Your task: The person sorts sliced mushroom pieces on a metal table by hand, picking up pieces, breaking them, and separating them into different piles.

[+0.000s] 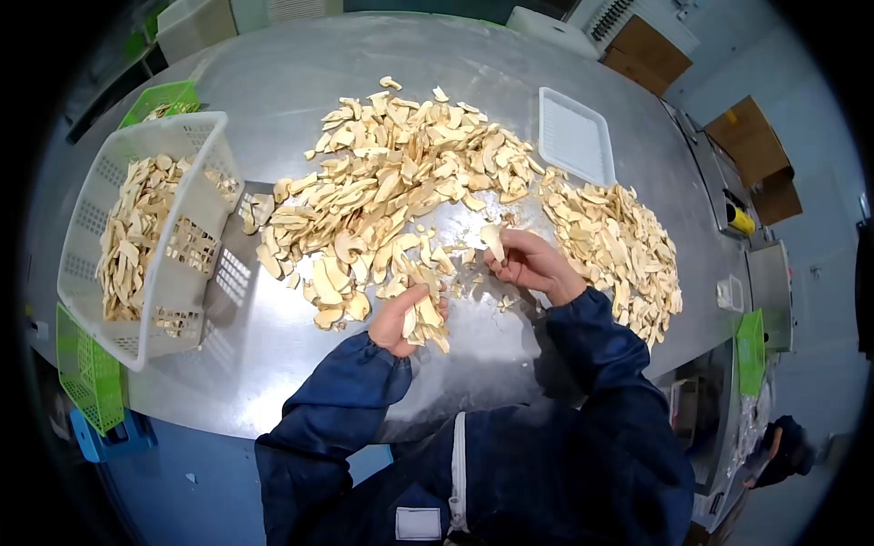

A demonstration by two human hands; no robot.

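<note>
Pale dried mushroom slices lie in a large heap (391, 173) across the middle of the metal table (300, 364). My left hand (398, 323), at the heap's near edge, is closed around several mushroom slices (424, 320). To its right, my right hand (537, 264) pinches a single mushroom slice (492, 241) between thumb and fingers, above the tabletop. A second pile of slices (619, 250) spreads to the right of my right hand. Small crumbs lie on the metal between my hands.
A white perforated basket (137, 341) holding more slices stands at the left. Behind it is a green basket (164, 98); another green basket (88, 369) sits below the table's left edge. A white tray (575, 136) lies at the back right. Cardboard boxes (751, 141) are farther right.
</note>
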